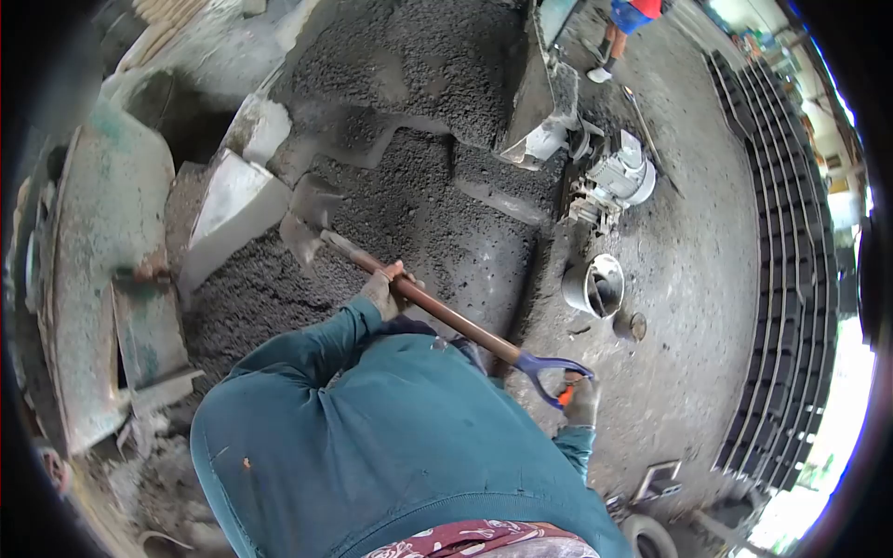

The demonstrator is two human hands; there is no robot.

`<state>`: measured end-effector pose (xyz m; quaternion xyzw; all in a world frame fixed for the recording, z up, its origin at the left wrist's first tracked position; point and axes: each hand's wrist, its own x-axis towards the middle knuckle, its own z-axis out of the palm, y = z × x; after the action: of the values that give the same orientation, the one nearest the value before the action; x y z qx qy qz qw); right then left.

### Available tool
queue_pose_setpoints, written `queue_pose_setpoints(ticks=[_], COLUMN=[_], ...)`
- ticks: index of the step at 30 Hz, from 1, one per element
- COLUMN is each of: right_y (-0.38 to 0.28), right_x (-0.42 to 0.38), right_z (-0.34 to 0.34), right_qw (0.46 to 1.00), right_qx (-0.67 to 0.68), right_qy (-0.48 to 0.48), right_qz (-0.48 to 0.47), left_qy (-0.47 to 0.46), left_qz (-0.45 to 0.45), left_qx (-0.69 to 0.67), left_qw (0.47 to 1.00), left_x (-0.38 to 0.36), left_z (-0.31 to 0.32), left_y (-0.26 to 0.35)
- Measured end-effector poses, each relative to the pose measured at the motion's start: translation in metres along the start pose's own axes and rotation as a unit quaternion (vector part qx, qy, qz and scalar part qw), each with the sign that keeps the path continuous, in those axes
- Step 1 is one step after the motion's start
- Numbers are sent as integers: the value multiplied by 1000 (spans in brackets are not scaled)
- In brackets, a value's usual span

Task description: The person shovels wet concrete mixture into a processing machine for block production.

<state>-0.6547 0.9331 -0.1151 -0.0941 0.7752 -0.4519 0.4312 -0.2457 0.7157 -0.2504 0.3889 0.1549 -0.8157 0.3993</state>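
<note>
A shovel [465, 325] with a brown shaft lies diagonally across the front of my body. Gloved, my left hand [389, 290] is wrapped round the shaft near the blade. At the other end, my right hand [580, 398], also gloved, grips the blue D-shaped handle, which has an orange part. The metal blade [302, 237] rests against dark, crumbly material [400, 200] at the left. That material spreads ahead of me and down the left side, with several scooped steps in it.
A motor [621, 177] stands right of the pit wall [544, 102]. Below it are a white bucket [595, 286] and a small can [633, 325]. Dark blocks [777, 232] are stacked along the right. A person [621, 33] stands at the top right. Metal panels [112, 205] stand left.
</note>
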Motion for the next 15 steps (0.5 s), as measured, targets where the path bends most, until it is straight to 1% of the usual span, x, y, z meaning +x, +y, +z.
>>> queue_pose_setpoints(ticks=[1, 3, 4, 5, 7, 8, 9, 10, 11, 12, 13, 14, 15], right_y=[-11, 7, 18, 25, 19, 21, 23, 10, 13, 22, 14, 5, 4], right_x=[-2, 23, 31, 36, 23, 22, 22, 15, 28, 45, 48, 57, 77], right_z=[12, 16, 23, 36, 83, 100, 118, 143, 166, 185, 211, 242, 276], right_qw=[999, 995, 992, 989, 968, 962, 954, 959, 956, 954, 951, 957, 950], right_qx=[-14, -4, 1, 7, 142, 161, 182, 180, 195, 207, 217, 216, 231], right_qy=[-38, -98, -125, -151, -178, -161, -141, -105, -105, -106, -106, -64, -69], right_qz=[5, 8, 1, -7, 104, 148, 191, 192, 190, 190, 194, 181, 201], left_qy=[1, 6, 1, 27, 76, 101, 108, 114, 117, 143, 120, 97, 78], left_qz=[0, 1, -23, -18, -15, -9, -13, -17, -20, -9, 0, 9, 16], left_qx=[-2, -3, 14, 12, 8, 38, 49, 61, 74, 103, 110, 115, 120], left_qw=[1000, 1000, 1000, 999, 997, 994, 993, 991, 990, 984, 987, 988, 990], left_x=[4, 11, 24, 49, 103, 101, 115, 133, 155, 171, 190, 211, 230], left_z=[4, 17, 18, 12, 3, 20, 23, 27, 35, 51, 59, 69, 77], left_y=[-8, -19, -26, -34, -43, -38, -31, -21, -5, 12, 35, 63, 88])
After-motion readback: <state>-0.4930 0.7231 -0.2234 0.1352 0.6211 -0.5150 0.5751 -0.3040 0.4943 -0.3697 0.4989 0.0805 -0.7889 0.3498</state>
